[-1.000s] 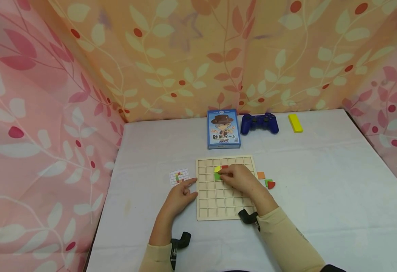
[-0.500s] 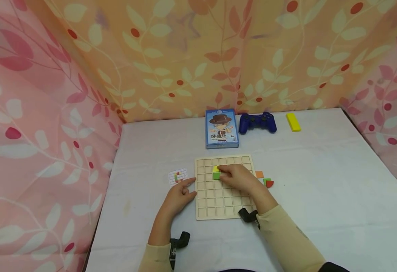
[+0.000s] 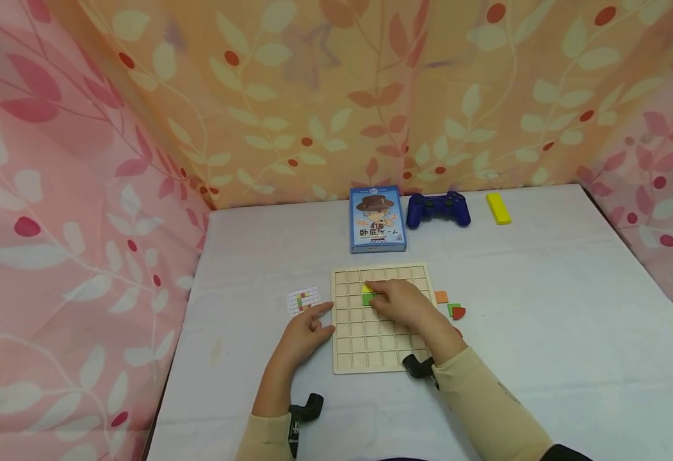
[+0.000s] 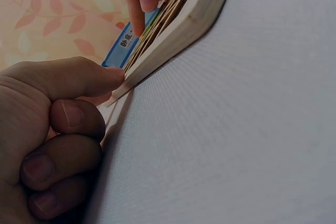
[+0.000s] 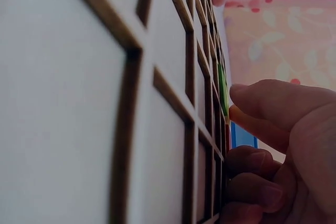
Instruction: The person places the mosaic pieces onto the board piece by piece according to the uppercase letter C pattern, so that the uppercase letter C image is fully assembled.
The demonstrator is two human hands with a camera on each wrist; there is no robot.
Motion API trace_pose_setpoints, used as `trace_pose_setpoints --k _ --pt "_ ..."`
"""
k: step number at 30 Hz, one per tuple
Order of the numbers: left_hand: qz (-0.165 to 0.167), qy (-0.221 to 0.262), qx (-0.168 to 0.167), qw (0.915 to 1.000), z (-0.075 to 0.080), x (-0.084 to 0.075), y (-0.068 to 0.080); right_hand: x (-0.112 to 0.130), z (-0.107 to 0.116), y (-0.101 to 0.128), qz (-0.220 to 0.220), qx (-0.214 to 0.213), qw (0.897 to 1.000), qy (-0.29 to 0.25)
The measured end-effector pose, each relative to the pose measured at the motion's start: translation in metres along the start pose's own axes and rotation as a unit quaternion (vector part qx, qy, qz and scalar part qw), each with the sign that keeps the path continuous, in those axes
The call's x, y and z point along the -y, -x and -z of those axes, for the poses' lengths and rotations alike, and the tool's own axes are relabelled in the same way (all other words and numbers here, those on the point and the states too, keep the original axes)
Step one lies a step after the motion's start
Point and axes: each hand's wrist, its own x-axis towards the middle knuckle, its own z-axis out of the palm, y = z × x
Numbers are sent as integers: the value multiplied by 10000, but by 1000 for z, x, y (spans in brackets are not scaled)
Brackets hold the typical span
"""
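Observation:
A wooden grid board (image 3: pixel 371 349) lies flat on the white table. My right hand (image 3: pixel 396 299) rests on its upper rows with curled fingers, pinching a red piece that is mostly hidden beneath them. Just left of those fingertips, a yellow piece (image 3: pixel 366 288) and a green piece (image 3: pixel 367 299) sit in the grid. The right wrist view shows the grid (image 5: pixel 157 77) from close up, with the green piece (image 5: pixel 222 87) ahead of my fingers (image 5: pixel 262 100). My left hand (image 3: pixel 307 328) lies beside the board and its index finger (image 4: pixel 79 77) touches the board's left edge (image 4: pixel 173 24).
A small pattern card (image 3: pixel 303 299) lies left of the board. Loose orange (image 3: pixel 441 296), green (image 3: pixel 453 308) and red (image 3: pixel 460 314) pieces lie to its right. Behind stand a blue game box (image 3: pixel 377 219), a blue controller (image 3: pixel 438 210) and a yellow block (image 3: pixel 498 208). Patterned curtains close in three sides.
My right hand's fingers have slid slightly up and left over the red piece, which showed a second ago and is now covered. The left hand has stayed put.

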Motion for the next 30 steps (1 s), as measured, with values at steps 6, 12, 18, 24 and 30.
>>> trace_pose_setpoints --k 6,12,18,24,30 --pt "-4 16 35 10000 -1 -2 -1 -2 2 1 -125 168 9998 -21" --pt "-12 -10 24 10000 -1 -1 -1 1 1 2 -160 245 9996 -46" --pt "-74 -46 9 10000 0 0 -1 3 2 4 -225 43 9995 -199" --pt "-98 -49 8 9999 -1 1 0 6 11 12 -307 -280 9979 -493" --pt "-114 -35 -10 9999 0 0 0 11 29 21 52 -637 9956 -682"
